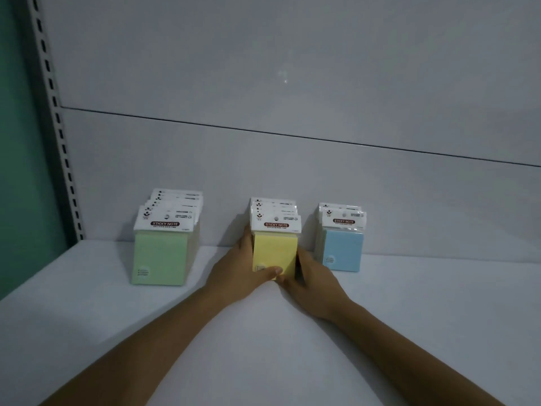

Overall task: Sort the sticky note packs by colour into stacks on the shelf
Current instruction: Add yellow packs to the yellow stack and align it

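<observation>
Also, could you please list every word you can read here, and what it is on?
"STICKY NOTE": header on the green stack.
"STICKY NOTE": header on the yellow stack.
"STICKY NOTE": header on the blue stack.
Smaller print on headers and packs: too blurred to read.

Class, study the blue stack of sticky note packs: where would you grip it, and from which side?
Likely its flat left and right flanks, held low on the pads, reaching from the front: the blue stack has thin-looking header cards, and the back panel stands close behind.

Dimly lit white shelf (278, 361), grey back panel (292, 68), slotted upright (55, 112), green wall (17, 142) left.
</observation>
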A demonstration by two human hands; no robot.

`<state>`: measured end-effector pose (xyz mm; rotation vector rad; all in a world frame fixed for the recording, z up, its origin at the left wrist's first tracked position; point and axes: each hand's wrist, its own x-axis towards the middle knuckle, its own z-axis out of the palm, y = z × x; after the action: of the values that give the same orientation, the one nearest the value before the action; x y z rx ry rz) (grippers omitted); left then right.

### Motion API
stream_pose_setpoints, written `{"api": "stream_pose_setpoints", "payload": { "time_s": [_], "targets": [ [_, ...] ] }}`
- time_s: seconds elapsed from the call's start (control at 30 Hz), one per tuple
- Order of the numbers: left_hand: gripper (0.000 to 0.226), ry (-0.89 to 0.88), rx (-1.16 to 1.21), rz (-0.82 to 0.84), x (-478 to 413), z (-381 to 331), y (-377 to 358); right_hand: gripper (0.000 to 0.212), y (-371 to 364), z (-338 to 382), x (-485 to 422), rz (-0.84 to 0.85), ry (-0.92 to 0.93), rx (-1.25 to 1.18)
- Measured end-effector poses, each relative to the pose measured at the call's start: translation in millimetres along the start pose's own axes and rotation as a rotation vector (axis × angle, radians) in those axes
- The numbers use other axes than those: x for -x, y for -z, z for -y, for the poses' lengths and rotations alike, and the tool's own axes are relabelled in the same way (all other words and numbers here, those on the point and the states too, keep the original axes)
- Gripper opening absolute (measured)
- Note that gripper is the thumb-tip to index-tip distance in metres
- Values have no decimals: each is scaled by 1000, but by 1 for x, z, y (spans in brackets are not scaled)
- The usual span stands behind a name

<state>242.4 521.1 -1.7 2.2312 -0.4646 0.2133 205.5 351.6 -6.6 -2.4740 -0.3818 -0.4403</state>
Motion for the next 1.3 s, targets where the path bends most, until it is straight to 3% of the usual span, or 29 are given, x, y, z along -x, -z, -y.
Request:
{"api": "stream_pose_setpoints", "payload": {
  "time_s": [0.2,0.27,0.37,0.47,0.63,0.73,0.8,0.9,0.97,1.1,1.17,1.3],
  "targets": [
    [100,153,-261,3,30,-21,3,63,4,-2,10,24,-142,-61],
    [90,100,-398,-50,46,-25,10,48,5,-2,22,-131,-157,-29],
    [65,-27,-498,-189,73,-24,23,12,14,14,34,-278,9,-38],
    [42,-72,-484,-276,97,-13,38,9,11,46,33,-155,134,-125],
    [32,-32,-455,-406,113,9,72,16,-17,96,23,80,246,-130],
    [38,39,-426,-491,110,25,91,24,-40,110,16,171,315,-41],
    [58,103,-404,-565,103,38,101,27,-51,116,7,177,344,-6],
    [98,243,-320,-482,91,54,114,24,-62,117,-10,47,404,87],
    [107,314,-228,-351,82,65,119,19,-66,113,-23,-70,328,41],
    [67,306,-99,-245,76,83,121,27,-78,107,-39,-5,39,-187],
    [56,298,-124,-242,77,85,121,22,-83,107,-42,51,48,-162],
    [54,278,-169,-233,77,85,120,22,-82,108,-42,62,151,-72]
  ]
}}
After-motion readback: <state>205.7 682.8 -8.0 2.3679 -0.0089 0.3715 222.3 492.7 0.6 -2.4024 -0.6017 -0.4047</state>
